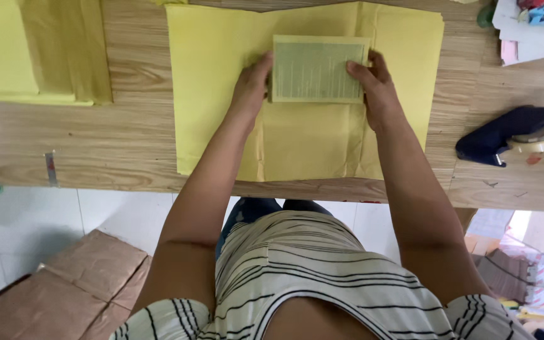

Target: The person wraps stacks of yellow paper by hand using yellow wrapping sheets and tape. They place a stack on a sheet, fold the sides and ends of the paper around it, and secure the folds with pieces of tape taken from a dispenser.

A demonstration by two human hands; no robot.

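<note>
Both hands hold a flat rectangular pale-green lined packet (pixel 319 69) at 12 o'clock on a yellow paper sheet (pixel 215 94). Left hand (pixel 251 88) grip closes on its left edge; right hand (pixel 376 88) on its right edge. Wooden surface (pixel 127 145) carries a dark-blue tape dispenser (pixel 505 135) at 3 o'clock.

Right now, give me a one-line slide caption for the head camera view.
Both hands, left and right, hold a flat rectangular packet on yellow wrapping paper spread over a wooden table.
</note>
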